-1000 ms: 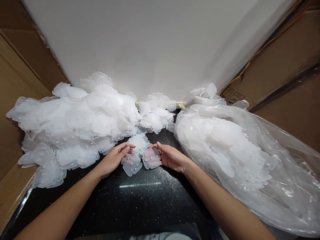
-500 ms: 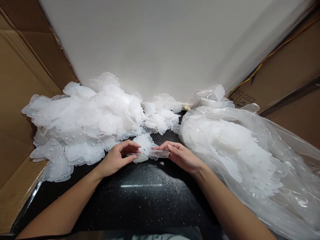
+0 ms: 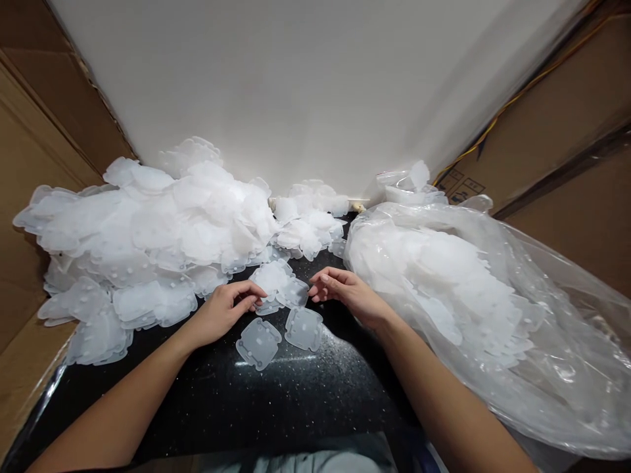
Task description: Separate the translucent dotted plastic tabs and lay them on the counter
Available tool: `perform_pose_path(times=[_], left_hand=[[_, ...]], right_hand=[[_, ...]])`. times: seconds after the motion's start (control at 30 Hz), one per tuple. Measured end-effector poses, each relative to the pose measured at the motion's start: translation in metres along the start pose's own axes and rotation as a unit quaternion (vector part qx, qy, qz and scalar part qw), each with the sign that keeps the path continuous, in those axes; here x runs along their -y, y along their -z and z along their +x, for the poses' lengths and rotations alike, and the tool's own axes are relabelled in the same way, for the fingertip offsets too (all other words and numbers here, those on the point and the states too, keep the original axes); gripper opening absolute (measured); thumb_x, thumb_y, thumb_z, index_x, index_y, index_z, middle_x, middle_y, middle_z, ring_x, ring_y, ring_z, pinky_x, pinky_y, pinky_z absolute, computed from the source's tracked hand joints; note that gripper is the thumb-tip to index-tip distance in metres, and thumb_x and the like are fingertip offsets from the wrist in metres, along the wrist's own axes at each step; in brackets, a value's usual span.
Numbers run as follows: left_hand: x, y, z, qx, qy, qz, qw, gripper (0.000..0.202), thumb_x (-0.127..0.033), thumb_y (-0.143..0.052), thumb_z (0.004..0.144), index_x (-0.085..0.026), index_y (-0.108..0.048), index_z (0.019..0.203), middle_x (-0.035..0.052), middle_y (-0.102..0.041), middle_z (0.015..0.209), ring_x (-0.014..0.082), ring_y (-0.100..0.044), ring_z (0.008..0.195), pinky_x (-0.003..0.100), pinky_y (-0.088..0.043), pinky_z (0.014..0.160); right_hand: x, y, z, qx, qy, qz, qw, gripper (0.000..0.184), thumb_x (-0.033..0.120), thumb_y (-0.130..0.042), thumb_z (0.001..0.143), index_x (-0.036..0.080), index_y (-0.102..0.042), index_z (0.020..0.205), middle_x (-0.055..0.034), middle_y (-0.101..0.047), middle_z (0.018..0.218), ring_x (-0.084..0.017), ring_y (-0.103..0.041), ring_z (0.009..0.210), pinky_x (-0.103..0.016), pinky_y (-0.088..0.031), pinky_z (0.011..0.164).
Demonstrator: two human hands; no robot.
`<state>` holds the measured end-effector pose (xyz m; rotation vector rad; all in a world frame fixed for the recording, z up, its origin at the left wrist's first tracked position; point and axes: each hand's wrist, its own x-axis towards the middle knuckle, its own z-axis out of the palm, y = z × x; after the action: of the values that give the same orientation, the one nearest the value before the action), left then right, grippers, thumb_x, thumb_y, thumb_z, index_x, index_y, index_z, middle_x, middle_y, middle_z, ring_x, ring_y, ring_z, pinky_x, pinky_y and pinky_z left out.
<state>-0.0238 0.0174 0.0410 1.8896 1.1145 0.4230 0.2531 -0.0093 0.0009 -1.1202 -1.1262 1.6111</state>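
Two flat translucent plastic pieces lie apart on the black speckled tabletop, a left piece [image 3: 259, 343] and a right piece [image 3: 303, 329], both with notched edges. Behind them is a small heap of similar pieces [image 3: 273, 279]. My left hand [image 3: 224, 314] is at the heap's left edge, its fingers bent, with a gap between thumb and forefinger. On the other side my right hand [image 3: 348, 294] is loosely curled and open, its fingertips close to a piece [image 3: 294, 293] at the heap's right edge. Whether those fingertips touch it is hard to tell.
A large pile of translucent pieces [image 3: 162, 230] covers the left of the tabletop [image 3: 221, 407]. A clear plastic bag [image 3: 557, 341] full of them fills the right. A smaller pile [image 3: 310, 223] stands by the white wall [image 3: 315, 92]. Cardboard [image 3: 44, 131] borders the left.
The two pieces that were in my hands now lie flat on the tabletop, nearer to me. My hands have let go and are beside the small heap. The view has shifted slightly.
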Motion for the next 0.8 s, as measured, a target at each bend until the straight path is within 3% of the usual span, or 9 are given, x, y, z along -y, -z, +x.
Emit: perform_pose_path(times=[0.4, 0.63, 0.7, 0.8], left_hand=[[0.002, -0.004, -0.001, 0.015, 0.021, 0.033, 0.999, 0.029, -0.036, -0.046, 0.089, -0.020, -0.068, 0.098, 0.0044, -0.072, 0.088, 0.0196, -0.067, 0.078, 0.030, -0.051, 0.072], [0.007, -0.004, -0.002, 0.020, 0.039, 0.070, 0.997, 0.028, -0.039, -0.047, 0.091, -0.021, -0.066, 0.100, 0.0011, -0.066, 0.081, 0.0152, -0.062, 0.060, 0.026, -0.046, 0.061], [0.005, -0.005, -0.005, 0.033, 0.022, 0.075, 0.996, 0.028, -0.040, -0.059, 0.084, -0.022, -0.065, 0.104, 0.0024, -0.064, 0.091, 0.0159, -0.061, 0.066, 0.026, -0.047, 0.063], [0.000, -0.009, -0.012, 0.077, -0.008, 0.068, 0.995, 0.054, -0.030, -0.077, 0.067, -0.026, -0.062, 0.118, 0.0032, -0.056, 0.106, 0.0162, -0.058, 0.074, 0.026, -0.048, 0.064]], right_hand=[[-0.002, 0.000, -0.003, -0.005, -0.009, -0.045, 0.999, 0.031, 0.049, -0.067, 0.084, 0.018, -0.065, 0.090, -0.0051, -0.072, 0.083, -0.017, -0.066, 0.074, -0.030, -0.045, 0.069], [0.000, -0.009, -0.007, 0.020, 0.012, -0.204, 0.979, 0.029, 0.047, -0.067, 0.082, 0.019, -0.064, 0.090, -0.0025, -0.065, 0.078, -0.017, -0.059, 0.068, -0.029, -0.042, 0.061], [0.000, -0.015, -0.010, 0.044, 0.045, -0.252, 0.966, 0.033, 0.043, -0.078, 0.072, 0.020, -0.065, 0.092, -0.0019, -0.062, 0.081, -0.017, -0.055, 0.069, -0.029, -0.042, 0.062], [-0.002, -0.022, -0.015, 0.083, 0.075, -0.291, 0.950, 0.049, 0.030, -0.088, 0.059, 0.023, -0.066, 0.101, 0.0008, -0.057, 0.080, -0.015, -0.050, 0.067, -0.027, -0.040, 0.061]])
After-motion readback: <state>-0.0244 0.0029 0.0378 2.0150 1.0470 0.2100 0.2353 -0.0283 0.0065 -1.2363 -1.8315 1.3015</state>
